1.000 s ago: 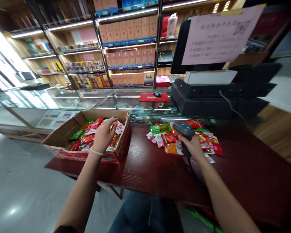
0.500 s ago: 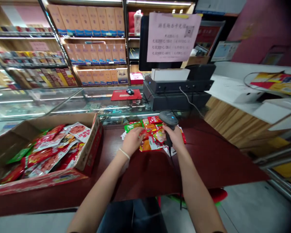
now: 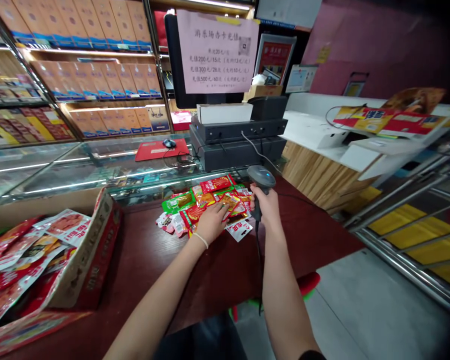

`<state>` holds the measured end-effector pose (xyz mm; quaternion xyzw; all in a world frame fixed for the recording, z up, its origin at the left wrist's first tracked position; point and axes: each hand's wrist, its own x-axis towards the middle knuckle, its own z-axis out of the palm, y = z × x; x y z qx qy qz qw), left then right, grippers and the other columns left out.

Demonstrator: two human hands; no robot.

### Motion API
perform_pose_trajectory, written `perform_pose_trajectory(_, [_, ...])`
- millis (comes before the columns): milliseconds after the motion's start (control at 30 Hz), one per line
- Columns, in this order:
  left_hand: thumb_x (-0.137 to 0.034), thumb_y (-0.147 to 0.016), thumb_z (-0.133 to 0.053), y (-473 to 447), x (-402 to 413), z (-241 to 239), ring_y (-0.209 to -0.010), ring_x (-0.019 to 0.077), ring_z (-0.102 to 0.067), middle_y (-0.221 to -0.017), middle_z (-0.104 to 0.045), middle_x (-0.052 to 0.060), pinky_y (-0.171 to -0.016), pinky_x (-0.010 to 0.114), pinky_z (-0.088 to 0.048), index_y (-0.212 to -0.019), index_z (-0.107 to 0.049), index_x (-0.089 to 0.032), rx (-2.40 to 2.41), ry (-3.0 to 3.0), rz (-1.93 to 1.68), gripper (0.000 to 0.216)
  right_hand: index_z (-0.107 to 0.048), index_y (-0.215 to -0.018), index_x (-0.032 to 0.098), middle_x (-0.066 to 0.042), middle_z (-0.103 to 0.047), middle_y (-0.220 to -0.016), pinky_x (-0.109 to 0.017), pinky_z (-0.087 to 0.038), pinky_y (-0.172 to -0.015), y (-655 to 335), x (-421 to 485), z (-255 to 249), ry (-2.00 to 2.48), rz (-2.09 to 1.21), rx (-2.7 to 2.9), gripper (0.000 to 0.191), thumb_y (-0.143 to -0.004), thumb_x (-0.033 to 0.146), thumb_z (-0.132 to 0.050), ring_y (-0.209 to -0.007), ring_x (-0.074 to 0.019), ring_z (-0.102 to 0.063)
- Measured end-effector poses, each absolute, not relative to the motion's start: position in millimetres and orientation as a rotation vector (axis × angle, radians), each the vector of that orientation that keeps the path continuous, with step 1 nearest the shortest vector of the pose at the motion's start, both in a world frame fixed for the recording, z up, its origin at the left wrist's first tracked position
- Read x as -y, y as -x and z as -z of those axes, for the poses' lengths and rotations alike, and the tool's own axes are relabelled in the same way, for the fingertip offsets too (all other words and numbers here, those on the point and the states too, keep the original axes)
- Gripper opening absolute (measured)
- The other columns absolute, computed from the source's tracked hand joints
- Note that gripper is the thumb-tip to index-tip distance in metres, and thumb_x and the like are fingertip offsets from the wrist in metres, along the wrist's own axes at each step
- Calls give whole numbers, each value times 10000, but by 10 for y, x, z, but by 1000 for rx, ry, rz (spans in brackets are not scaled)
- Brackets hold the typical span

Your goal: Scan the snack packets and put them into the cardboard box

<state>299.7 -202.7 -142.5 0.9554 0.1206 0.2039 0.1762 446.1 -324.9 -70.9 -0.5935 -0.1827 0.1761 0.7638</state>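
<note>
My right hand (image 3: pixel 267 202) is wrapped round the handle of a dark grey barcode scanner (image 3: pixel 261 176), held upright with a small blue light on its head. The scanner's cable hangs down past my forearm. My left hand (image 3: pixel 212 221) lies with fingers stretched out over a heap of snack packets (image 3: pixel 198 201), touching those on top. A red packet (image 3: pixel 216 183) is at the back of the heap and a green packet (image 3: pixel 178 202) at its left. At the front edge lies a white packet (image 3: pixel 240 229). What is under my left palm is hidden.
A cardboard box (image 3: pixel 107 235) full of snack packets stands at the left of the dark red table (image 3: pixel 142 280). Behind are a glass counter, a mouse (image 3: pixel 169 143) on a red mat, and a monitor with a pink sign (image 3: pixel 217 52). Metal rails (image 3: pixel 408 240) stand at right.
The view has turned to the right. My left hand has moved onto the middle of the heap. The scanner has shifted to the right, off the packets, still in my right hand.
</note>
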Motion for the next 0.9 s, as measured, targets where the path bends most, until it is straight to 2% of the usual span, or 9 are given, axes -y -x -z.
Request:
perform_pose_trajectory(100, [-227, -945, -511, -2947, 2003, 1389, -1200, 294, -626, -1350, -636, 133, -1019, 433, -485, -1365, -592, -227, -398, -2588, -632, 428, -639, -856, 212, 73, -540, -509, -228, -369, -328, -4420, 3229, 702, 1317, -382, 427, 286, -697, 417, -759, -355, -106, -461])
perform_pose_trajectory(200, [-258, -974, -458, -2790, 1886, 1303, -979, 263, -708, -1137, -739, 108, -876, 381, -537, -1261, -667, -231, -566, -2348, -795, 356, -646, -856, 206, 67, -537, -506, -233, -378, -338, -4354, 3196, 684, 1323, -396, 446, 285, -693, 411, -759, -363, -111, -468])
perform_pose_trajectory(267, [-309, -958, -513, -2625, 1767, 1251, -934, 253, -706, -1051, -753, 95, -866, 364, -534, -1170, -707, -212, -670, -2120, -968, 304, -643, -846, 206, 68, -528, -502, -230, -372, -339, -4301, 3164, 678, 1304, -417, 462, 279, -691, 405, -762, -364, -109, -465])
perform_pose_trajectory(367, [-367, -885, -644, -2320, 1579, 1230, -964, 235, -687, -1044, -742, 78, -884, 337, -535, -1075, -720, -194, -724, -1695, -1125, 268, -646, -846, 205, 68, -527, -509, -224, -357, -337, -4204, 3101, 691, 1288, -460, 495, 286, -691, 404, -779, -367, -104, -461])
perform_pose_trajectory(500, [-339, -861, -688, -1937, 1403, 1267, -804, 172, -697, -999, -736, 30, -746, 315, -587, -1095, -648, -220, -586, -981, -970, 265, -665, -876, 200, 68, -531, -521, -223, -364, -343, -4043, 3000, 730, 1297, -541, 578, 298, -704, 411, -785, -370, -102, -462])
perform_pose_trajectory(567, [-296, -903, -637, -1808, 1353, 1262, -848, 179, -715, -1055, -736, 34, -762, 341, -606, -1122, -622, -227, -482, -696, -848, 230, -662, -867, 198, 68, -530, -513, -225, -363, -347, -3962, 2952, 752, 1295, -571, 643, 284, -721, 413, -776, -361, -99, -453])
perform_pose_trajectory(700, [-277, -993, -482, -1702, 1313, 1204, -1067, 209, -699, -1184, -715, 108, -932, 364, -583, -1173, -622, -152, -307, -396, -684, 260, -658, -853, 192, 63, -533, -488, -231, -365, -370, -3847, 2879, 812, 1333, -580, 743, 271, -767, 429, -758, -353, -100, -447])
perform_pose_trajectory(900, [-114, -952, -492, -1746, 1316, 1261, -885, 135, -733, -1038, -757, 82, -826, 232, -597, -1110, -644, -137, -458, -366, -781, 221, -650, -773, 193, 49, -536, -483, -233, -367, -377, -3777, 2837, 873, 1358, -603, 763, 283, -788, 458, -750, -364, -102, -450])
